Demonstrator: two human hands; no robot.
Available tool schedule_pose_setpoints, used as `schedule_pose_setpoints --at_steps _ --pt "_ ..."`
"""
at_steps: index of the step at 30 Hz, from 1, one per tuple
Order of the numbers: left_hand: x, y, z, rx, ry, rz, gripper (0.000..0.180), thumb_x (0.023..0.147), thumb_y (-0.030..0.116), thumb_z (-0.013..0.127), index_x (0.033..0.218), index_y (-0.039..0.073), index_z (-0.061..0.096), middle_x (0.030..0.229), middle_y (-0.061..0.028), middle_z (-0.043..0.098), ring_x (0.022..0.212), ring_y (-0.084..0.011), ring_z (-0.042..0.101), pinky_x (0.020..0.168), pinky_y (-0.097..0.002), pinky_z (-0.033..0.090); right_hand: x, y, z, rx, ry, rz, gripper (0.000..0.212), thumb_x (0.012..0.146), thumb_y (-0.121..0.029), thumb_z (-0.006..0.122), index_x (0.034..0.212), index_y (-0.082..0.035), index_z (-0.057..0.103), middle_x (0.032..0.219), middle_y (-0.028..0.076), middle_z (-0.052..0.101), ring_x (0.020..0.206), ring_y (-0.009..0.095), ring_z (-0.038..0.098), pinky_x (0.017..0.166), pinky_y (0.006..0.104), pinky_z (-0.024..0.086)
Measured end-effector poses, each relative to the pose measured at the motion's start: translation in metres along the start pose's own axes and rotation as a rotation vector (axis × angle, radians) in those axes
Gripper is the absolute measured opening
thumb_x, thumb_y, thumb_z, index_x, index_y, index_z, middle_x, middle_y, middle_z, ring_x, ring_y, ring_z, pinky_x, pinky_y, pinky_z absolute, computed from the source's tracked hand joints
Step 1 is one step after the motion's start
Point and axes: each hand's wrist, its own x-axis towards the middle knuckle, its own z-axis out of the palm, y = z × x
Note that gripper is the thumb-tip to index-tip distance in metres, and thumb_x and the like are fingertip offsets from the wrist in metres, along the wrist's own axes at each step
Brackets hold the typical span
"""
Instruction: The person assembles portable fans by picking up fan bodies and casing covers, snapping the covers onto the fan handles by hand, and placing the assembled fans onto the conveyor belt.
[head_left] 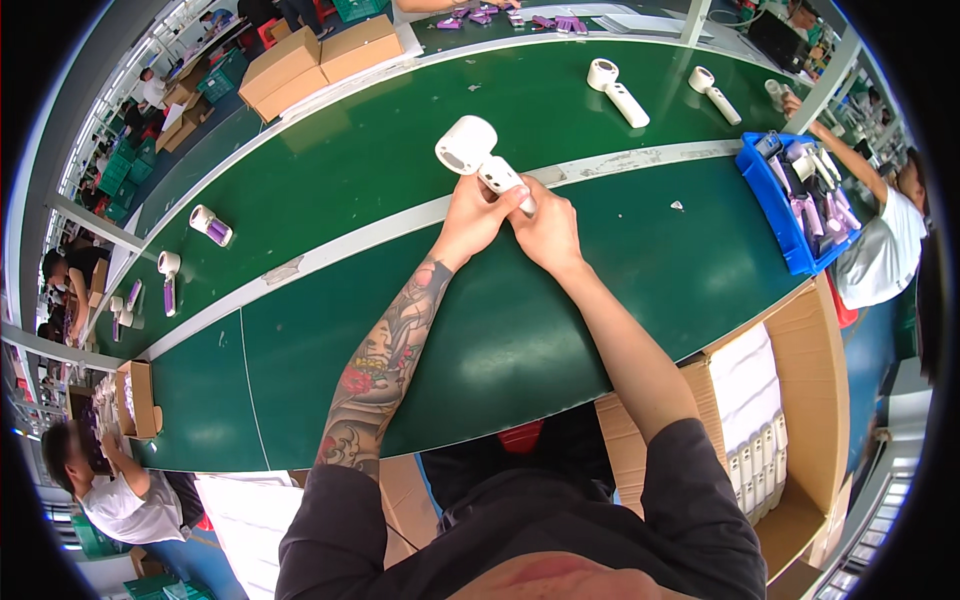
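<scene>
Both my hands hold a white handheld device point(466, 145) with a round, drum-like head and a straight handle carrying dark openings, like a small hair dryer or fan. Its head points away from me to the upper left, over the green conveyor belt. My left hand point(474, 213) is closed around the left of the handle, thumb along it. Around the handle's lower end my right hand point(545, 222) is closed from the other side. Fingers beneath the handle are hidden. The nearest similar white device point(618, 93) lies on the belt to the right.
More devices lie along the belt point(370, 130), some with purple handles point(212, 226). A blue bin point(800, 205) of handle parts stands right on the green bench point(660, 270). An open carton point(800, 400) with stacked white pieces is beside me. Co-workers sit left and right.
</scene>
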Motion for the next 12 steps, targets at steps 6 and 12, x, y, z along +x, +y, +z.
schedule_pose_setpoints --at_steps 6,12 --pt "0.000 -0.002 -0.020 -0.162 0.243 -0.107 0.024 0.104 0.013 0.051 0.121 -0.003 0.055 0.102 -0.0150 0.066 0.091 -0.0217 0.065 0.087 -0.0332 0.055 0.007 0.015 0.003 0.485 -0.033 0.121 0.042 0.096 -0.014 0.066 0.133 0.003 0.058 0.113 0.022 0.070 0.095 0.031 0.072 0.083 0.0376 0.056" --pt "0.002 -0.007 -0.016 -0.103 0.248 -0.150 0.030 0.107 0.018 0.040 0.114 -0.004 0.059 0.100 -0.0151 0.066 0.087 -0.0214 0.065 0.083 -0.0316 0.055 0.019 0.032 -0.018 1.271 0.097 0.411 0.047 0.102 -0.019 0.064 0.138 0.007 0.050 0.120 0.028 0.065 0.107 0.029 0.070 0.096 0.0351 0.058"
